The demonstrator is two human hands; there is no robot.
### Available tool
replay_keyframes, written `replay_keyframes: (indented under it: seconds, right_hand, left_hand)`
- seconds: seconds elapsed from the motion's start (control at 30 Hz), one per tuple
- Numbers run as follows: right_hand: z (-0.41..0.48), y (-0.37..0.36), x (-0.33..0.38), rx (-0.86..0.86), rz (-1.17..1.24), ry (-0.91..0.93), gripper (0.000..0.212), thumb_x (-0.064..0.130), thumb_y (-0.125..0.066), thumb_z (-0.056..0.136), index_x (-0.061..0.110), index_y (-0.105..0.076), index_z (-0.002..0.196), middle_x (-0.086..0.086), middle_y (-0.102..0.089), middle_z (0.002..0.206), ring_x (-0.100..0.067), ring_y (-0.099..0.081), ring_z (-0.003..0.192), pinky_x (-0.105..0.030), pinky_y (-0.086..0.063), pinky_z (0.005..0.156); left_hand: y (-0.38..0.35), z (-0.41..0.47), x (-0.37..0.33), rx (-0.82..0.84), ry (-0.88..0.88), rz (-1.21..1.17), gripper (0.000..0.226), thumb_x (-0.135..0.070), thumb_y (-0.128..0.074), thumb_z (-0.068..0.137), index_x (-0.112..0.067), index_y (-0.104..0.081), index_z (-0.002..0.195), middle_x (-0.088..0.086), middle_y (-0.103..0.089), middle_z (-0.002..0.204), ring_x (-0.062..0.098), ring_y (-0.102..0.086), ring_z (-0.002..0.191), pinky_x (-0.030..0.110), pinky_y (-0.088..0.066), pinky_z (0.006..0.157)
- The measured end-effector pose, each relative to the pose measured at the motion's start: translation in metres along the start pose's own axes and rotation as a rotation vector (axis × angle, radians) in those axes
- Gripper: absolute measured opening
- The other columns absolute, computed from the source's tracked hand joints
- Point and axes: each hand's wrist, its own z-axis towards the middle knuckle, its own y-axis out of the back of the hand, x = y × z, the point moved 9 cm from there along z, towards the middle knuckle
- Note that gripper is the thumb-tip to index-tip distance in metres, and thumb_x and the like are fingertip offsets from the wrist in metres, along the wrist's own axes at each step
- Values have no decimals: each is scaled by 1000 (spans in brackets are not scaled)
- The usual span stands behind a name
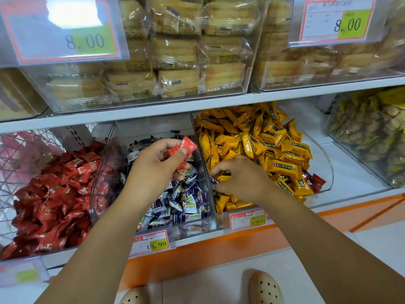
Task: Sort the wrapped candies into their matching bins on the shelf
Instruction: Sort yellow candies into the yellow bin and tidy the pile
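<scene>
The left hand (153, 163) is pinching red foil-wrapped candies (183, 148) above the clear plastic bin (198, 226) of blue-and-white sweets. To its right, the right hand (238, 176) is grasping a dark blue-wrapped candy (213, 180) inside the clear yellow-candy bin (332, 172).

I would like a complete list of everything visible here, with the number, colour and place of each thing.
red candies: many, red, lower shelf, left
purple candies: many, purple and white, lower shelf, middle
yellow candies: many, yellow, right of the purple ones
red candy: one, red, held above the purple candies
stray red candies: few, dark red, right front edge of the yellow pile
yellowish packets: many, yellow-green, far right
pastry packs: many, pale brown, upper shelf
price tags: at least four, white and yellow-green, shelf fronts
shoes: two, beige, floor
left hand: pinches the red candy
right hand: fingers curled among the yellow candies, grip unclear
</scene>
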Motion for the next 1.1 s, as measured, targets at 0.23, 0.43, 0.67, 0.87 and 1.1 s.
replay_keyframes:
  seconds: [0.23, 0.43, 0.67, 0.87, 1.1]
  right_hand:
    - [1, 27, -7, 3, 600, -51, 23, 22, -72, 83, 30, -68, 105, 10, -65, 107, 4, -57, 97, -9, -40, 69]
    - [-2, 33, -10, -15, 532, -73, 20, 24, -69, 86, 29, -68, 105, 13, -65, 98, 2, -56, 80, -11, -38, 62]
    - [-4, 35, -5, -42, 347, -30, 17, 22, -71, 84, 26, -68, 100, 15, -64, 102, 1, -58, 92, -11, -40, 67]
    - [-7, 59, 15, -199, 281, 79, 17, 28, -73, 82, 34, -67, 97, 18, -61, 92, 1, -55, 85, -15, -39, 68]
    - [-3, 46, 34, -116, 667, 38, 32, 12, -71, 84, 19, -66, 115, 7, -71, 98, -6, -66, 86, -9, -51, 71]
  left_hand:
    - [-1, 2, 10, 42, 82, 53, 10, -22, -56, 95, -18, -64, 100, 4, -70, 88, 14, -63, 67, 28, -55, 58]
    - [-10, -2, 13, 111, 93, 79, 13, -25, -61, 91, -18, -61, 102, 6, -68, 86, 16, -66, 70, 23, -51, 53]
    - [-14, -5, 16, 177, 95, 152, 14, -22, -53, 96, -11, -55, 105, -2, -72, 91, 10, -64, 69, 23, -48, 51]
    - [-9, -6, 12, 145, 85, 174, 10, -22, -50, 98, -18, -57, 103, -1, -71, 89, 5, -61, 65, 21, -48, 53]
    - [10, -4, 8, 53, 57, 229, 14, -27, -49, 99, -22, -61, 95, -9, -68, 78, 5, -54, 59, 26, -44, 56]
